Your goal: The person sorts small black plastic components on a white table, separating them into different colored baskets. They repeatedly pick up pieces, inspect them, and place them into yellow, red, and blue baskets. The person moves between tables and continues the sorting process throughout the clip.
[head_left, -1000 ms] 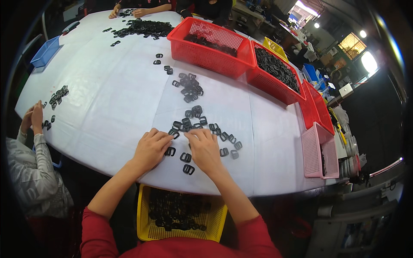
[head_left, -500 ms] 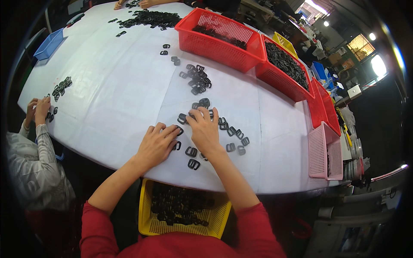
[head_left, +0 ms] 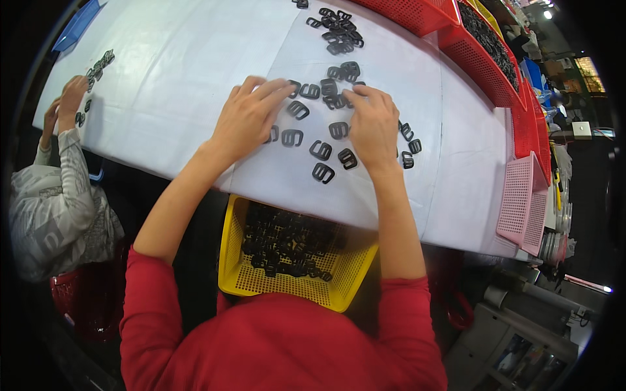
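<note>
Small black plastic strap buckles [head_left: 320,150] lie scattered on the white table between and around my hands. My left hand [head_left: 249,116] reaches in with fingers stretched out, their tips on a buckle [head_left: 294,88] left of a loose cluster. Another buckle [head_left: 272,134] is partly hidden by that hand. Over at the cluster's right side, my right hand [head_left: 376,127] rests its slightly bent fingertips against buckles [head_left: 334,99]; its thumb is hard to see. Neither hand lifts a buckle. Several more buckles [head_left: 407,131] lie beyond my right hand.
A yellow basket [head_left: 298,292] holding black buckles sits below the table edge, between my forearms. Red baskets [head_left: 479,68] and a pink basket [head_left: 518,205] line the right side. Another buckle pile [head_left: 339,29] lies farther up. At left, a person's hands [head_left: 67,104] handle buckles.
The view has shifted, so the table sits higher in the picture. My hands have moved farther apart, and more buckles lie spread between them.
</note>
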A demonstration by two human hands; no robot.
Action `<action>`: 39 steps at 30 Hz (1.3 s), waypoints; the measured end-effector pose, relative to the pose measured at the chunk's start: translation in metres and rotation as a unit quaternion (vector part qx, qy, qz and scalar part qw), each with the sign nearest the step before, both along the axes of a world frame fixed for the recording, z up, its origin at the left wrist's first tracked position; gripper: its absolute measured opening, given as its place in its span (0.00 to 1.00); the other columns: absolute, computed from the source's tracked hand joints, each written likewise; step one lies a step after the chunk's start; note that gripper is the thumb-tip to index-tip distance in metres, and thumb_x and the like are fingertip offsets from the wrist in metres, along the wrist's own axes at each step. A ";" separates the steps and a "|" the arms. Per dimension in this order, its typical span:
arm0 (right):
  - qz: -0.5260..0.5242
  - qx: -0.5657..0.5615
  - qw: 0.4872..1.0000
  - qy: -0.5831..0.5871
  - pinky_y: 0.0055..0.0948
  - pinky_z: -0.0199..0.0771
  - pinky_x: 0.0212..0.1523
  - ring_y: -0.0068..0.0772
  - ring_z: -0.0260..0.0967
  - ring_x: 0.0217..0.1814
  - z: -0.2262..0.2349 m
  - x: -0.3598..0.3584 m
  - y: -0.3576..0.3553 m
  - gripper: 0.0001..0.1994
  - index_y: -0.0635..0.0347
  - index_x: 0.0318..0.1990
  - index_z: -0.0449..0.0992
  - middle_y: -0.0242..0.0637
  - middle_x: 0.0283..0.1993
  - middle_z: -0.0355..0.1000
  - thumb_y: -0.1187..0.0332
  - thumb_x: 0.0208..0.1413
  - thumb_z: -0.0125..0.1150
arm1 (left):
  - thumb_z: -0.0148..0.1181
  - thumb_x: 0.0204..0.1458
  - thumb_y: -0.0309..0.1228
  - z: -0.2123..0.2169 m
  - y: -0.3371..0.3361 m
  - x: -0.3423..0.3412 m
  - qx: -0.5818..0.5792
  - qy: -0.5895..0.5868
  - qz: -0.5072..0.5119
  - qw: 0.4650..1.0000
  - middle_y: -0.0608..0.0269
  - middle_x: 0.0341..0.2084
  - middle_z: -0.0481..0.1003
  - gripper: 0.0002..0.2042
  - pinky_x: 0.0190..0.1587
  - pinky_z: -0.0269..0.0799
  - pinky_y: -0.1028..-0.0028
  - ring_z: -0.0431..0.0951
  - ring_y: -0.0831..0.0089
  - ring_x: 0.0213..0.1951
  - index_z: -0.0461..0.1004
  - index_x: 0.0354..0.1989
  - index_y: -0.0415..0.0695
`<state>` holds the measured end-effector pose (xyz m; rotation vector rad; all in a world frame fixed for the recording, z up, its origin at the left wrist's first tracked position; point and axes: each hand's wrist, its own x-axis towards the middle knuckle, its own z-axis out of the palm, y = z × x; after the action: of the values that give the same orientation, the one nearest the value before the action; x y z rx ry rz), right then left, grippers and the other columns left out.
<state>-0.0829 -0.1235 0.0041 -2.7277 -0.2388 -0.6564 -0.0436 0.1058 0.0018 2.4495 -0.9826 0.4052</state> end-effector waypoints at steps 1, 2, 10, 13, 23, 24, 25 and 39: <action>-0.007 -0.009 0.999 -0.031 0.37 0.60 0.50 0.36 0.64 0.49 -0.002 0.000 -0.007 0.12 0.55 0.41 0.77 0.31 0.44 0.70 0.74 0.46 0.57 | 0.52 0.50 0.25 0.000 -0.009 0.008 0.002 0.006 -0.022 1.000 0.65 0.50 0.70 0.19 0.50 0.63 0.65 0.67 0.61 0.48 0.69 0.53 0.47; -0.005 0.006 1.000 -0.016 0.37 0.60 0.49 0.36 0.64 0.48 -0.001 0.001 -0.004 0.12 0.55 0.41 0.77 0.31 0.43 0.70 0.72 0.46 0.58 | 0.53 0.50 0.26 -0.003 -0.014 0.013 0.006 -0.013 -0.024 1.000 0.65 0.49 0.70 0.18 0.49 0.63 0.65 0.67 0.62 0.47 0.69 0.52 0.47; 0.000 -0.023 1.000 0.011 0.37 0.59 0.45 0.32 0.64 0.45 -0.009 0.025 0.016 0.14 0.52 0.40 0.78 0.28 0.40 0.70 0.63 0.43 0.65 | 0.58 0.47 0.31 -0.012 -0.047 0.034 0.020 0.023 -0.030 0.999 0.68 0.39 0.74 0.13 0.46 0.64 0.67 0.69 0.66 0.44 0.74 0.43 0.47; -0.004 0.028 1.000 0.004 0.37 0.59 0.45 0.33 0.65 0.44 -0.001 0.018 0.004 0.12 0.52 0.38 0.78 0.29 0.38 0.71 0.65 0.43 0.64 | 0.58 0.47 0.31 -0.009 -0.051 0.034 0.025 0.041 -0.013 0.999 0.68 0.37 0.74 0.12 0.46 0.64 0.67 0.69 0.66 0.44 0.75 0.42 0.48; -0.104 0.230 0.955 0.156 0.31 0.60 0.47 0.33 0.65 0.44 0.021 -0.115 -0.040 0.11 0.57 0.38 0.79 0.32 0.38 0.72 0.69 0.43 0.65 | 0.58 0.47 0.29 0.007 -0.045 0.002 -0.016 0.052 -0.033 0.998 0.65 0.45 0.71 0.13 0.51 0.63 0.66 0.68 0.66 0.48 0.74 0.44 0.46; -0.093 0.179 0.968 0.148 0.31 0.60 0.47 0.34 0.64 0.45 0.019 -0.121 -0.041 0.11 0.57 0.37 0.79 0.33 0.39 0.72 0.68 0.43 0.66 | 0.58 0.48 0.28 0.008 -0.051 -0.004 -0.022 0.052 -0.051 0.997 0.65 0.45 0.71 0.13 0.51 0.62 0.67 0.68 0.66 0.48 0.74 0.44 0.45; -0.112 0.165 0.970 0.142 0.32 0.60 0.47 0.35 0.63 0.45 0.021 -0.122 -0.043 0.11 0.57 0.38 0.79 0.32 0.41 0.71 0.68 0.45 0.64 | 0.58 0.48 0.28 0.010 -0.057 -0.009 -0.023 0.052 -0.059 0.997 0.65 0.45 0.71 0.13 0.51 0.63 0.67 0.68 0.66 0.48 0.74 0.44 0.45; -0.196 0.054 0.979 -0.010 0.36 0.61 0.43 0.36 0.64 0.45 0.001 -0.104 -0.077 0.12 0.57 0.41 0.77 0.32 0.43 0.70 0.69 0.47 0.62 | 0.55 0.50 0.28 -0.003 -0.159 0.001 -0.001 -0.025 -0.155 0.988 0.68 0.43 0.73 0.11 0.48 0.64 0.67 0.69 0.68 0.45 0.76 0.42 0.45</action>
<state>-0.1873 -0.2006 0.0056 -2.6822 0.3301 -0.7714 -0.0426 -0.0529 -0.0016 2.2421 -1.3563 0.3616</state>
